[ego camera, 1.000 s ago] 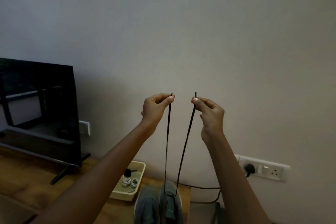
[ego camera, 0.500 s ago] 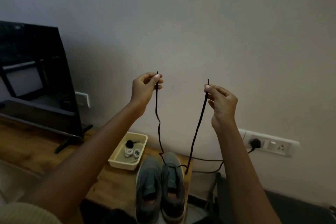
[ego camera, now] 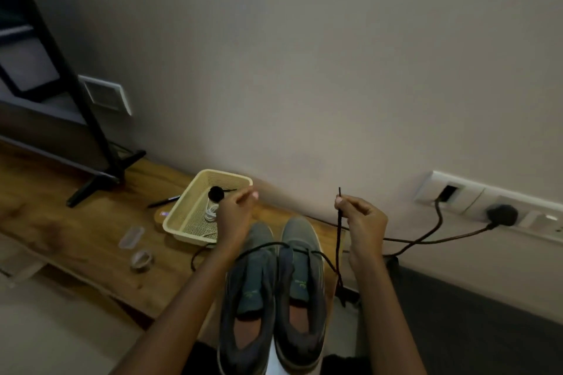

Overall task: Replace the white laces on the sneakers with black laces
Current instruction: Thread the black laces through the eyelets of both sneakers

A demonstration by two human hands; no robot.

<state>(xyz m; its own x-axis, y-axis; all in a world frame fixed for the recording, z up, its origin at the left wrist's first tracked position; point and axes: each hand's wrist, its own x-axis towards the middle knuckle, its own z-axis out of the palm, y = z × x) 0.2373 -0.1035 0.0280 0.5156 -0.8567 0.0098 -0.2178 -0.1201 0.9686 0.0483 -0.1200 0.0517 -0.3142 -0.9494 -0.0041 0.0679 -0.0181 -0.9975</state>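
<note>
Two grey sneakers stand side by side at the near end of the wooden table [ego camera: 76, 222], the left sneaker [ego camera: 250, 277] and the right sneaker [ego camera: 304, 231]. A black lace [ego camera: 337, 240] is threaded through the front of the right sneaker. My right hand [ego camera: 364, 228] pinches one end of it upright, just right of the shoes. The other end trails over the left sneaker and lies slack on the table left of my forearm. My left hand [ego camera: 236, 211] hovers at the near right corner of the cream basket [ego camera: 189, 207], its fingers loosely bunched and holding nothing.
The basket holds a rolled black lace [ego camera: 216, 193] and coiled white laces [ego camera: 211, 211]. A pen [ego camera: 164, 201], a clear plastic piece [ego camera: 131, 237] and a small ring [ego camera: 141, 259] lie to its left. A TV [ego camera: 45, 85] stands far left. A plugged cable [ego camera: 426, 240] hangs at the wall right.
Both hands have come down from chest height to just above the shoes. My left hand has let go of its lace end, which now lies on the table. The view has tipped downward.
</note>
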